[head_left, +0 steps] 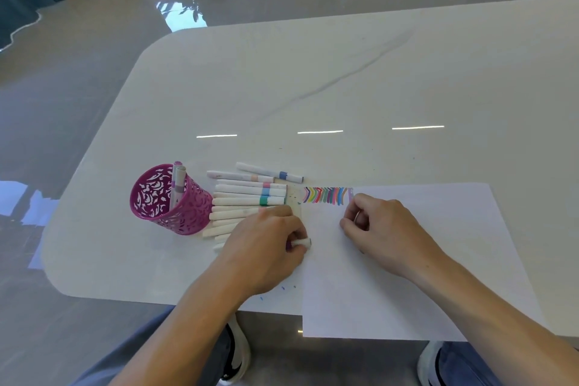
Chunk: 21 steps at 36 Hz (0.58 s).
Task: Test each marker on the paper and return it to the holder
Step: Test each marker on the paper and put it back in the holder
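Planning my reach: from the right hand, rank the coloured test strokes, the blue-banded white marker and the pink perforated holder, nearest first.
1. Coloured test strokes, beside right hand.
2. Blue-banded white marker, farther left.
3. Pink perforated holder, far left.

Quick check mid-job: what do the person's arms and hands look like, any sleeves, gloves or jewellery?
Both are bare. The left hand and right hand wear no gloves, and no rings or watch show. The left forearm and right forearm are uncovered as far as the frame's edge; no sleeve comes into view.
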Each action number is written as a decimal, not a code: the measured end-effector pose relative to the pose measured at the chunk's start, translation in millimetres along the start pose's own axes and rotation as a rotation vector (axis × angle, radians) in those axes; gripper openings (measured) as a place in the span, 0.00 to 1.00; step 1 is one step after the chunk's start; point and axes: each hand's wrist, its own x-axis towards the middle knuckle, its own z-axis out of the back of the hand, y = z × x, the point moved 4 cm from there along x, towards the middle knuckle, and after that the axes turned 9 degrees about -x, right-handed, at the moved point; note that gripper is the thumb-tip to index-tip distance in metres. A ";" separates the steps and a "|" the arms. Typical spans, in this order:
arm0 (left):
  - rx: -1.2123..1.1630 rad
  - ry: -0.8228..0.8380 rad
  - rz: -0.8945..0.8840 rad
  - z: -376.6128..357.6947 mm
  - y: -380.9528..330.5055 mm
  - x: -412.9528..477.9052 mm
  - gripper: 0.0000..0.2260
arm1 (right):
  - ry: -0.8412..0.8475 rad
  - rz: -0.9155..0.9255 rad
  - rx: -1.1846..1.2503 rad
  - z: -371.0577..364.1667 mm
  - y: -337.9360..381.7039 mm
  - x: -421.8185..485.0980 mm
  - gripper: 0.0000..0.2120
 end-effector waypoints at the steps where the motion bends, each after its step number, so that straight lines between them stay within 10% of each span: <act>1: -0.028 -0.014 -0.001 1.9 -1.4 0.8 0.08 | 0.002 0.000 0.001 0.1 -0.1 -0.2 0.05; 21: -0.798 -0.235 -0.008 13.8 -22.4 20.6 0.11 | 0.047 0.023 0.187 9.0 -3.3 -2.0 0.07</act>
